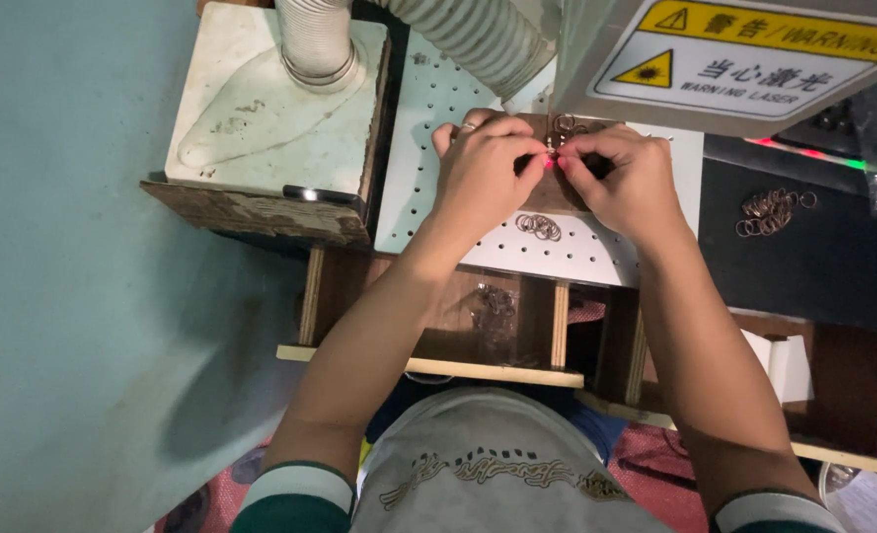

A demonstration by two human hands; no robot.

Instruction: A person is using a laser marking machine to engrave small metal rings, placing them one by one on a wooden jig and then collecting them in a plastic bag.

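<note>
My left hand (486,170) and my right hand (628,178) meet fingertip to fingertip over a small brown block (553,193) on a white perforated plate (576,252). Both pinch a small metal ring (554,145) between thumb and forefinger. More rings lie on the block just beyond my fingers (564,124). A small cluster of loose rings (539,226) rests on the plate below my hands. The left hand wears a ring on one finger.
A pile of copper-coloured rings (772,211) lies on a black surface at right. A machine housing with a yellow warning label (744,59) overhangs the plate. Ribbed hoses (317,39) rise at upper left above a worn white box (270,109). Wooden shelves (438,367) stand below.
</note>
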